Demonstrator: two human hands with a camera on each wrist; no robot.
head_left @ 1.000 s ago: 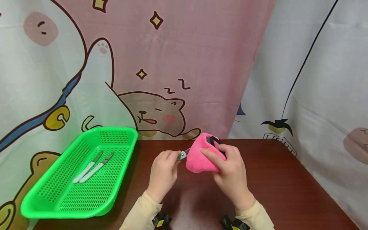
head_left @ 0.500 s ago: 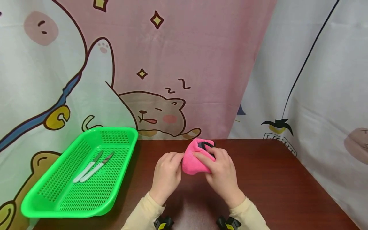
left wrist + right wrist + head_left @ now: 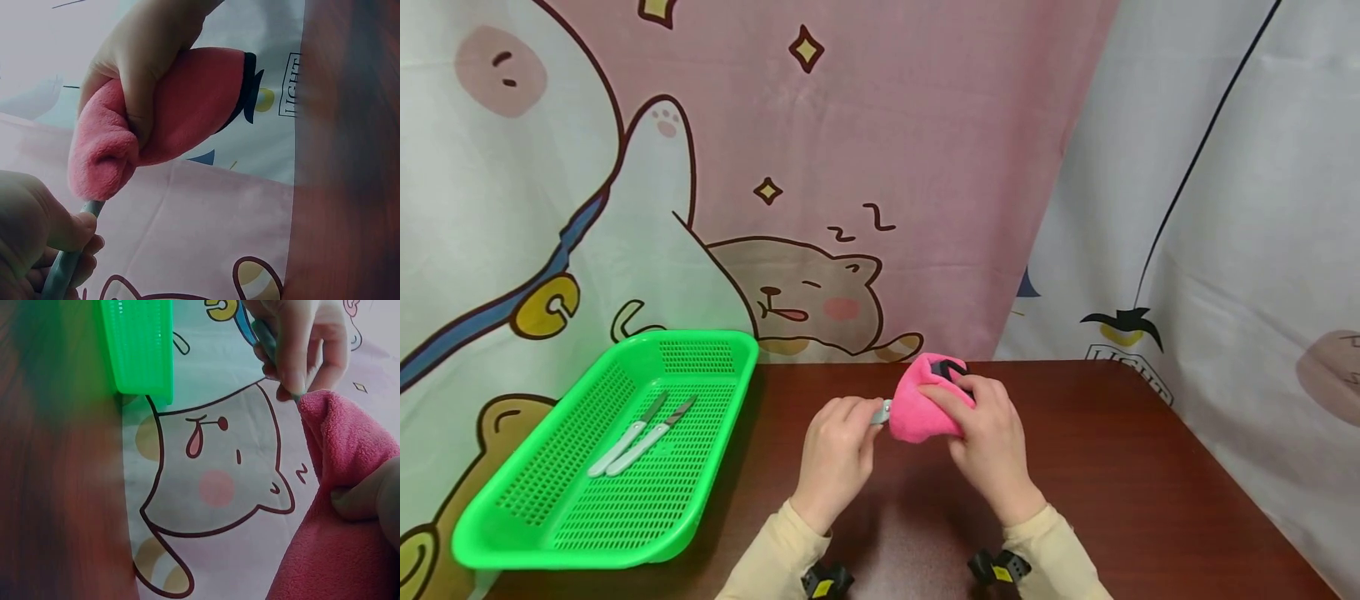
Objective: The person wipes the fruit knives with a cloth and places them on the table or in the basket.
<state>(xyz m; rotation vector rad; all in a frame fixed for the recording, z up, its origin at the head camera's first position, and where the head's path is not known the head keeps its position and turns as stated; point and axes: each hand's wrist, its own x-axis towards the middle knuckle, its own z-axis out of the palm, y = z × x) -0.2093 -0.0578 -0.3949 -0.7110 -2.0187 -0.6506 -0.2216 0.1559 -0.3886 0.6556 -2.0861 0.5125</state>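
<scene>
My left hand (image 3: 835,450) grips a knife by its pale handle (image 3: 882,412), whose front end shows right at the cloth. The blade is hidden inside a folded pink cloth (image 3: 917,408) with a dark edging. Thumb and fingers of my right hand (image 3: 992,442) pinch that cloth from the right side. In the left wrist view, the handle (image 3: 62,275) runs up into the bunched end of the cloth (image 3: 194,100). The right wrist view has the left hand (image 3: 306,350) at the top, its fingers round the handle. Both hands are raised over the table.
A green plastic basket (image 3: 703,492) stands on the left of the brown table (image 3: 1120,475). Two white-handled knives (image 3: 638,450) lie in it side by side. Behind the table hangs a cartoon-printed curtain (image 3: 925,167).
The left hand and cloth came together, covering the handle's front end, then drew slightly apart so that it shows again. A sliver of blade seen a second ago is now covered.
</scene>
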